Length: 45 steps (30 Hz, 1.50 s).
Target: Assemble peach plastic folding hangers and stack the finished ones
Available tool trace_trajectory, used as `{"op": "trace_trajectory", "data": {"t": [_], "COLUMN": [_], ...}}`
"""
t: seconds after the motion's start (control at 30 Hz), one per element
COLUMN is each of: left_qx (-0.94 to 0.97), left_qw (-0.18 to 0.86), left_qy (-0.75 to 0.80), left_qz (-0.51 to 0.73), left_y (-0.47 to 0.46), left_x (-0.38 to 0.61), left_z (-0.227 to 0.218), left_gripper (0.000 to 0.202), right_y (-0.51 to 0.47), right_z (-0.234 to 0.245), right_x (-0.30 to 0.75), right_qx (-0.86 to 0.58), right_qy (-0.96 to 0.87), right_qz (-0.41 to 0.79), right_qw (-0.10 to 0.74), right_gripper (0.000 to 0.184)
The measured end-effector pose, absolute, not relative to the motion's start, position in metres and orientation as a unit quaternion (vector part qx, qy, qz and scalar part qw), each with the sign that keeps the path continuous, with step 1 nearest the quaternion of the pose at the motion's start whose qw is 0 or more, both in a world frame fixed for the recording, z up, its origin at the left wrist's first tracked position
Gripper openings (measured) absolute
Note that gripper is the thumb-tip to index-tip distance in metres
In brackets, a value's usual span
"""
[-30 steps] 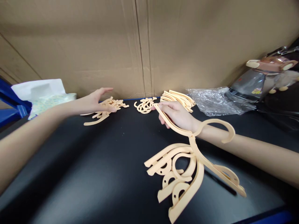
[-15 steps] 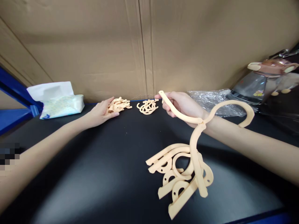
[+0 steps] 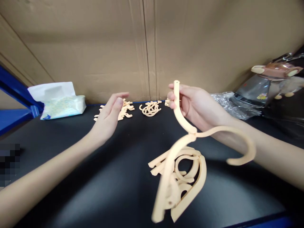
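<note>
Right hand lifts a folding hanger over the black table.
Head view: right hand (image 3: 192, 106) pinches the hanger (image 3: 187, 141) by one arm, mid-air above a near pile (image 3: 187, 177); left hand (image 3: 109, 115) open, empty, raised left of it.

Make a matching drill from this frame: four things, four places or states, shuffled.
Things:
1. right hand
2. left hand
3. tissue pack
4. bag

Places or states:
A. back left on the table
B. open, raised, holding nothing
C. grips a beige hanger
D. clear, crumpled, back right

Pairs: 1-C, 2-B, 3-A, 4-D
</note>
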<state>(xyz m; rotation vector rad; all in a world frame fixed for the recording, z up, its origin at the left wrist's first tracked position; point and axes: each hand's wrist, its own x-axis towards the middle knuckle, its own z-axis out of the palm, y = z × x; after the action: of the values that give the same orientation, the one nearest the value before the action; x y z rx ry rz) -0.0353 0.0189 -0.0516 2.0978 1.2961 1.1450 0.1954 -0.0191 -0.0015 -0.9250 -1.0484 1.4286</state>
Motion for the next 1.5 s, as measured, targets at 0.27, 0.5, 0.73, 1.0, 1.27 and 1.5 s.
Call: {"op": "trace_trajectory", "data": {"t": [0.27,0.5,0.73,1.0,1.27,1.5], "left_qx": [0.534,0.587,0.549,0.539,0.598,0.581], "left_qw": [0.665,0.636,0.697,0.634,0.539,0.565], "left_qy": [0.447,0.467,0.44,0.521,0.548,0.463], "left_qz": [0.271,0.182,0.14,0.189,0.229,0.359], "left_y": [-0.043,-0.039,-0.045,-0.047,-0.051,-0.048], "left_x": [-0.009,-0.025,-0.023,-0.018,-0.019,-0.022], "left_z": [-0.041,-0.036,-0.032,-0.034,-0.036,-0.026], "left_gripper": [0.034,0.036,0.033,0.041,0.039,0.04], "right_y": [-0.013,-0.027,-0.05,-0.053,0.015,0.091], "right_z": [-0.027,-0.044,-0.044,-0.064,-0.034,-0.048], "right_x": [0.196,0.197,0.182,0.172,0.216,0.265], "right_qx": [-0.371,-0.295,-0.194,-0.282,-0.494,-0.6], "right_qy": [-0.523,-0.865,-0.902,-0.892,-0.847,-0.77], "right_qz": [0.493,-0.213,-0.324,-0.33,-0.127,-0.107], "right_qw": [0.588,0.345,0.208,0.129,0.149,0.192], "right_gripper": [0.024,0.025,0.035,0.035,0.027,0.031]}}
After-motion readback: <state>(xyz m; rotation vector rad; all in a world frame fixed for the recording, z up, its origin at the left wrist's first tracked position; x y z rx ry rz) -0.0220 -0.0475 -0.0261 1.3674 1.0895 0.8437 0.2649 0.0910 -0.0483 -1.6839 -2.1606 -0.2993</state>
